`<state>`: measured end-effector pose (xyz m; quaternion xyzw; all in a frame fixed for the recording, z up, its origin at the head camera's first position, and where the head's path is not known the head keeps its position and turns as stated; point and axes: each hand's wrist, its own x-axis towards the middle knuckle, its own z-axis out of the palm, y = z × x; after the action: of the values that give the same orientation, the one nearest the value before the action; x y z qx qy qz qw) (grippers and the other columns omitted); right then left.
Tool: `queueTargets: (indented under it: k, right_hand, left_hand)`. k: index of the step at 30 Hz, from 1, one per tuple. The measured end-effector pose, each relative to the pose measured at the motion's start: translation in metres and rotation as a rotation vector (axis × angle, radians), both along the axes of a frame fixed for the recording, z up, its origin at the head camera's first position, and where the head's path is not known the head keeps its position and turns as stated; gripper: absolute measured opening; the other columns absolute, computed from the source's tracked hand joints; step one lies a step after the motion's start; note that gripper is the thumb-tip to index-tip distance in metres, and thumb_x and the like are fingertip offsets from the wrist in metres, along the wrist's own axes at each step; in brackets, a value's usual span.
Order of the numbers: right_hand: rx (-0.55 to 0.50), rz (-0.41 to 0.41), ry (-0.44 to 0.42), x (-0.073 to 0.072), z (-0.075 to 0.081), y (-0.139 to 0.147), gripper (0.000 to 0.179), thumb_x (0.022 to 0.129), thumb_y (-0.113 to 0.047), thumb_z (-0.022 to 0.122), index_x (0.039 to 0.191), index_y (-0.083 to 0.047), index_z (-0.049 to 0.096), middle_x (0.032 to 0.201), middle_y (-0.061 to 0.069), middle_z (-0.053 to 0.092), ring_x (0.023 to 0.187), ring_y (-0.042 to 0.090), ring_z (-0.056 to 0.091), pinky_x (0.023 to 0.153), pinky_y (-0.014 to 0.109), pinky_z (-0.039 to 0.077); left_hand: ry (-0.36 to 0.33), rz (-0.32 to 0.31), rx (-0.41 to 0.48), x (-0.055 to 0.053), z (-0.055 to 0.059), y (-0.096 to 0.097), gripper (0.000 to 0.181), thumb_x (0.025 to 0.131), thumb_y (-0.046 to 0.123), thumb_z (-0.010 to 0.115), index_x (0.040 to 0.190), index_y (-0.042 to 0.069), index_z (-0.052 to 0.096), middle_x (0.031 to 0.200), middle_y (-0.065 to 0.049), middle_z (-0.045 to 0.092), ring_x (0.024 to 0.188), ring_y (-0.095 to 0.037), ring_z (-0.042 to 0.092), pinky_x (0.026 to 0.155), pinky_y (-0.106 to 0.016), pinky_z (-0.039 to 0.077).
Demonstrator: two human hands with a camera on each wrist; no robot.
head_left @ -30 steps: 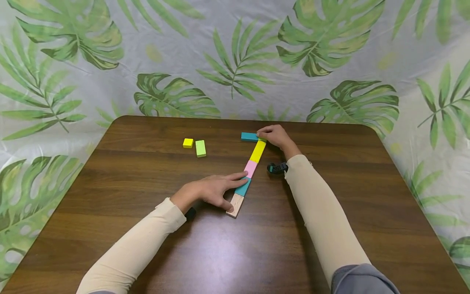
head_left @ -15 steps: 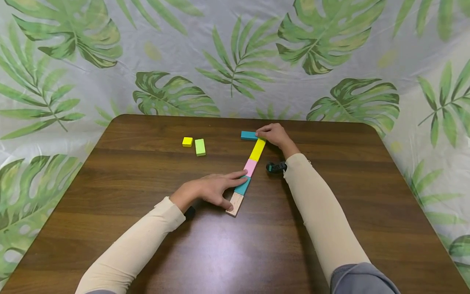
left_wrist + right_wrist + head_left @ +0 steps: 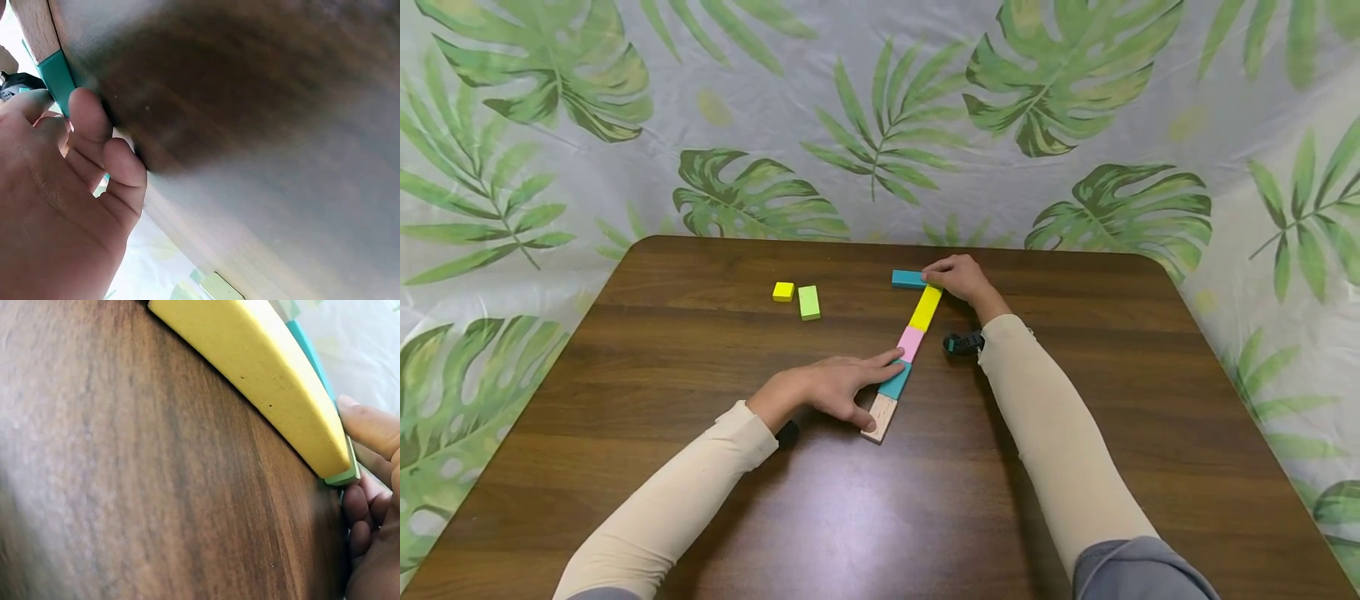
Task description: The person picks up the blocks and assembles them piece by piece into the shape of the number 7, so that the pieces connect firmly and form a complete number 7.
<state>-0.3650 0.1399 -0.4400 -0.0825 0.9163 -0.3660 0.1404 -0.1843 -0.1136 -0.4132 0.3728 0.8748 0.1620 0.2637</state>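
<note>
A slanting row of flat wooden blocks runs across the table: a bare-wood block [image 3: 880,417], a teal block [image 3: 895,382], a pink block [image 3: 911,342] and a yellow block [image 3: 927,308]. At its far end, a blue block [image 3: 907,279] points left from the corner. My left hand [image 3: 838,390] lies along the row, thumb on the bare-wood block, extended fingers touching the pink and teal ones. Over the far corner, my right hand [image 3: 961,279] pinches a green block [image 3: 344,480], mostly hidden beneath the fingers. Its thumb touches the blue block's end in the right wrist view.
Left of the row lie a small yellow block [image 3: 783,292] and a light green block [image 3: 808,302]. The brown wooden table [image 3: 700,350] ends at a leaf-printed cloth [image 3: 925,125] behind. A black wrist device [image 3: 964,343] sits under the right cuff.
</note>
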Motion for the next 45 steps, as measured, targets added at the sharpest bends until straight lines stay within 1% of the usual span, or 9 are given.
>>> queueTargets:
  k: [24,28,31,33,35,37,39,42,45]
  right_hand:
    - [-0.025,-0.005,0.004,0.0,-0.001,-0.001,0.036,0.099,-0.033,0.061,0.127,-0.012,0.069,0.146,0.016,0.049,0.134,0.036,0.044,0.109,0.049,0.042]
    - [-0.027,-0.01,-0.005,0.0,0.0,0.0,0.037,0.099,-0.034,0.061,0.127,-0.013,0.069,0.147,0.015,0.048,0.135,0.036,0.043,0.109,0.049,0.042]
    - [-0.029,-0.01,-0.019,0.001,0.002,0.0,0.037,0.099,-0.034,0.06,0.128,-0.012,0.068,0.149,0.016,0.046,0.137,0.037,0.041,0.11,0.05,0.041]
    - [-0.035,-0.01,-0.026,0.002,0.002,0.0,0.038,0.099,-0.034,0.06,0.128,-0.012,0.068,0.15,0.016,0.045,0.138,0.037,0.04,0.11,0.05,0.04]
    - [-0.041,-0.009,-0.028,0.002,0.002,0.0,0.038,0.099,-0.034,0.06,0.128,-0.012,0.068,0.151,0.016,0.044,0.139,0.037,0.039,0.11,0.05,0.041]
    - [-0.047,-0.01,-0.026,0.002,0.002,0.0,0.037,0.099,-0.033,0.06,0.128,-0.011,0.068,0.152,0.016,0.043,0.139,0.037,0.039,0.111,0.05,0.041]
    - [-0.049,-0.01,-0.022,0.002,0.001,0.0,0.037,0.099,-0.033,0.06,0.127,-0.011,0.069,0.151,0.016,0.044,0.138,0.037,0.04,0.11,0.05,0.041]
    - [-0.048,-0.009,-0.012,0.001,0.0,0.0,0.037,0.099,-0.033,0.061,0.127,-0.012,0.069,0.148,0.015,0.046,0.136,0.036,0.041,0.109,0.049,0.041]
    - [-0.044,-0.006,-0.007,0.001,-0.001,0.001,0.037,0.099,-0.034,0.06,0.128,-0.012,0.069,0.147,0.016,0.047,0.135,0.036,0.042,0.109,0.049,0.041]
  left_hand:
    - [-0.002,-0.007,0.031,-0.001,-0.002,-0.002,0.094,0.085,0.035,0.07,0.16,0.022,0.016,0.17,0.006,-0.002,0.152,-0.023,0.027,0.119,-0.045,0.03]
    - [-0.038,0.003,0.064,-0.003,-0.002,-0.004,0.094,0.086,0.034,0.07,0.161,0.021,0.015,0.17,0.004,-0.004,0.153,-0.024,0.024,0.12,-0.045,0.029]
    - [-0.069,0.039,0.135,-0.008,0.001,-0.008,0.09,0.088,0.031,0.07,0.16,0.017,0.018,0.17,-0.001,0.0,0.13,-0.03,0.053,0.107,-0.044,0.043]
    - [-0.02,0.077,0.171,-0.012,0.003,-0.014,0.083,0.089,0.028,0.07,0.158,0.012,0.026,0.169,-0.006,0.01,0.115,-0.032,0.059,0.1,-0.044,0.047]
    - [0.091,0.133,0.178,-0.019,0.006,-0.021,0.073,0.09,0.025,0.068,0.154,0.008,0.037,0.166,-0.009,0.024,0.109,-0.034,0.061,0.098,-0.046,0.049]
    - [0.217,0.215,0.17,-0.026,0.009,-0.031,0.061,0.091,0.023,0.067,0.147,0.005,0.048,0.158,-0.012,0.041,0.123,-0.033,0.058,0.106,-0.048,0.045]
    - [0.308,0.332,0.169,-0.035,0.011,-0.041,0.053,0.091,0.022,0.066,0.14,0.004,0.056,0.147,-0.013,0.054,0.128,-0.033,0.056,0.107,-0.05,0.044]
    - [0.358,0.543,0.19,-0.046,0.011,-0.055,0.042,0.092,0.022,0.064,0.132,0.006,0.063,0.133,-0.012,0.064,0.112,-0.031,0.064,0.094,-0.049,0.05]
    - [0.344,0.711,0.186,-0.056,0.008,-0.065,0.038,0.095,0.026,0.061,0.128,0.009,0.065,0.126,-0.011,0.067,0.106,-0.031,0.065,0.086,-0.048,0.052]
